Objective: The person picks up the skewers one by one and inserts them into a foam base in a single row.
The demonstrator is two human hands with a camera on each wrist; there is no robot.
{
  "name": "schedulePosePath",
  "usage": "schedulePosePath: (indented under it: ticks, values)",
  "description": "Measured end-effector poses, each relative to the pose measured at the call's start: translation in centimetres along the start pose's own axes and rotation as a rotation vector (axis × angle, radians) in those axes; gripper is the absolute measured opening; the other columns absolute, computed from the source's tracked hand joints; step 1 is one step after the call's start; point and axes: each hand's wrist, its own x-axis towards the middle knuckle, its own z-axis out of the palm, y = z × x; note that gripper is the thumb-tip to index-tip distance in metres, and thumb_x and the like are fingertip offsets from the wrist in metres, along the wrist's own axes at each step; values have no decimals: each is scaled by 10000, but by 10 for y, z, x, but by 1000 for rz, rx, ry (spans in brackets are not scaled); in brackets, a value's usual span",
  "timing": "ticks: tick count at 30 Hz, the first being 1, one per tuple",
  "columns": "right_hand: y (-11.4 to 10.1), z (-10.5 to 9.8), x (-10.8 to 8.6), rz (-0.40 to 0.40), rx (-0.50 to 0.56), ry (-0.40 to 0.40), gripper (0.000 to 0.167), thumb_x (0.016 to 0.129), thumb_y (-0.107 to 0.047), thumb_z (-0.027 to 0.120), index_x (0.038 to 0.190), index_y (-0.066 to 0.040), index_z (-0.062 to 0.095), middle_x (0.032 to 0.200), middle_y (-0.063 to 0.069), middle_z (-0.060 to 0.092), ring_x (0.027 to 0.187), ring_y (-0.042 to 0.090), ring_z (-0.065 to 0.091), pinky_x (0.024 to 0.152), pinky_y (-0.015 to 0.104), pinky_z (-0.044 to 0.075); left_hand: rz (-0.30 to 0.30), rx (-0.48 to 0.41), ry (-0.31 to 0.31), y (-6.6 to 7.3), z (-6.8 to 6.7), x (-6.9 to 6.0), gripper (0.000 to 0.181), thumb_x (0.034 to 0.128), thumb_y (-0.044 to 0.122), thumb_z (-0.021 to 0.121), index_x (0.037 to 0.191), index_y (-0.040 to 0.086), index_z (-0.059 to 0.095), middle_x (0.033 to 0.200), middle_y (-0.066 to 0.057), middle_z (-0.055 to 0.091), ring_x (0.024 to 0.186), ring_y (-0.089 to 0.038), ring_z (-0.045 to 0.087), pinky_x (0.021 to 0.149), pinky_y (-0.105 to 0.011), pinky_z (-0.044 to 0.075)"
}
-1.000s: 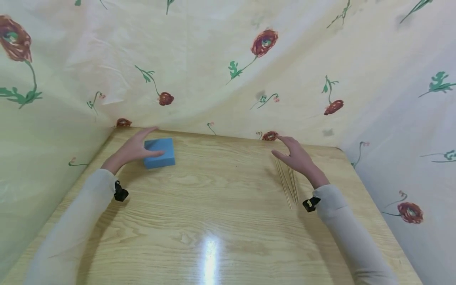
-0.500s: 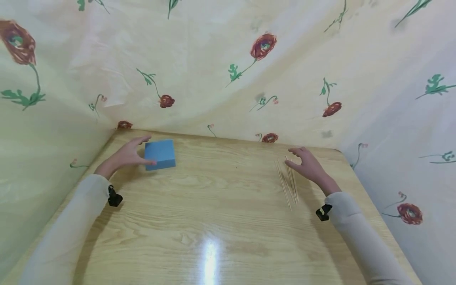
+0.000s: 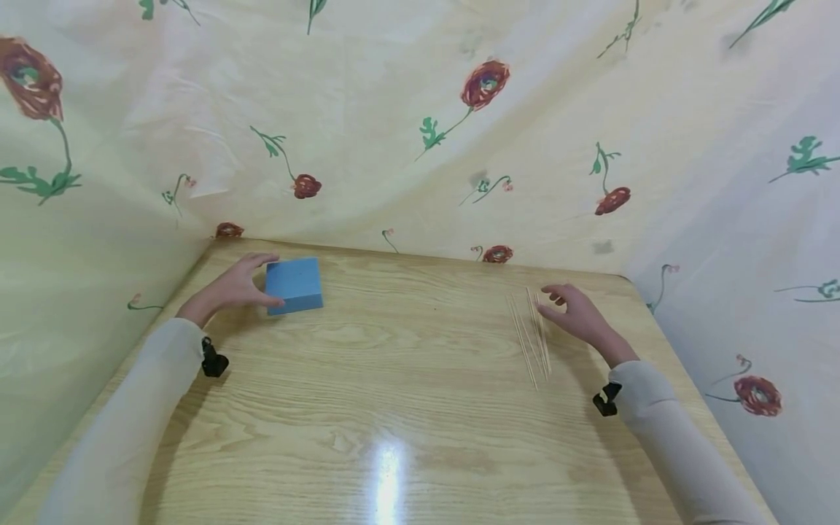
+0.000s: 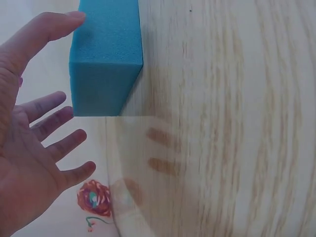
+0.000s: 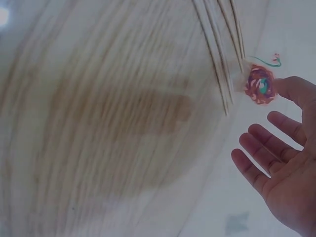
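A blue foam block (image 3: 294, 284) lies at the table's back left. My left hand (image 3: 230, 286) is beside its left end, thumb and fingers spread apart. In the left wrist view, the thumb tip overlaps the edge of the block (image 4: 108, 37), while the other fingers (image 4: 66, 145) stay spread; whether the thumb touches it cannot be told. On the right, several thin wooden sticks (image 3: 521, 340) lie loosely side by side. Just to their right hovers my right hand (image 3: 577, 313), fingers loosely bent and holding nothing. The right wrist view shows its fingers apart from the sticks (image 5: 222, 94).
The wood-grain table (image 3: 394, 364) has a bright light reflection near its front. Flower-printed sheeting (image 3: 387, 131) hangs along the back and both sides. Small black cameras (image 3: 213, 359) are strapped at both wrists.
My right hand has drawn back toward the lower right, off the tops of the sticks. My left hand has pulled slightly left from over the block. Block and sticks stay put.
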Motion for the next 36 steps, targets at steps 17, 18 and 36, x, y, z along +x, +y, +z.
schedulePosePath:
  ticks: [17, 18, 36]
  values:
    - [14, 4, -5, 34, -9, -40, 429, 991, -181, 656, 1303, 108, 599, 1061, 253, 665, 949, 341, 631, 805, 454, 522, -8, -25, -6, -5, 4, 4, 1007, 802, 305, 868, 1572, -7, 298, 1616, -329, 191, 1479, -539, 205, 1167, -736, 220]
    - [14, 4, -4, 37, -7, -43, 424, 990, -177, 657, 1298, 109, 602, 1055, 246, 671, 949, 339, 633, 807, 454, 523, -8, -24, -7, -4, 4, 4, 1005, 805, 308, 867, 1573, -5, 298, 1618, -327, 191, 1480, -537, 204, 1166, -737, 219]
    - [14, 7, -2, 41, -7, -62, 397, 961, -151, 694, 1242, 125, 639, 1029, 226, 695, 960, 341, 643, 851, 473, 521, 60, 12, -10, 15, 18, 20, 988, 798, 357, 877, 1567, 35, 347, 1612, -273, 264, 1478, -488, 260, 1167, -714, 259]
